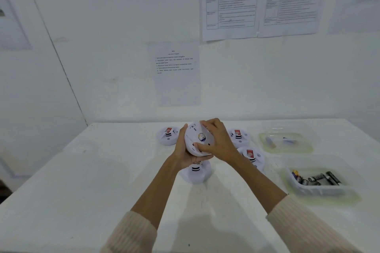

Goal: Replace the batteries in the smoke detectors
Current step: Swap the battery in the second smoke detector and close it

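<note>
A person holds a smoke detector [198, 139] raised above the white table [102, 170], its back facing the camera. The left grip [185, 154] cups its lower left edge with curled fingers. The right grip [220, 139] clasps its right rim, thumb on the back. Four more detectors [167, 135] lie on the table around it, and a tub [320, 190] of batteries [316, 178] stands to the right.

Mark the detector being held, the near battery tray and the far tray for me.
held detector [192, 136], head view, white back face.
near battery tray [320, 190], head view, front wall.
far tray [287, 150], head view, front rim.
</note>
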